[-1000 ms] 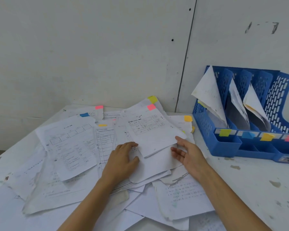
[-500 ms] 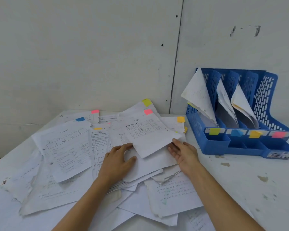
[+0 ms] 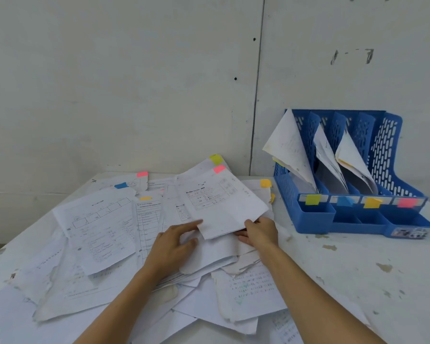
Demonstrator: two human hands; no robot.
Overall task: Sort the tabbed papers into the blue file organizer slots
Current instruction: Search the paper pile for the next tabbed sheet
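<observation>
Well, the pink-tabbed sheet [image 3: 221, 202] lies atop the paper heap [image 3: 104, 232], thin and likely floppy. The right hand [image 3: 260, 232] pinches its near edge, a sensible hold, while the left hand [image 3: 174, 244] touches its corner, fingers straight.

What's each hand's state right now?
Left hand: open, fingers flat on the loose white paper pile.
Right hand: pinching the lower edge of the pink-tabbed white printed sheet.
</observation>
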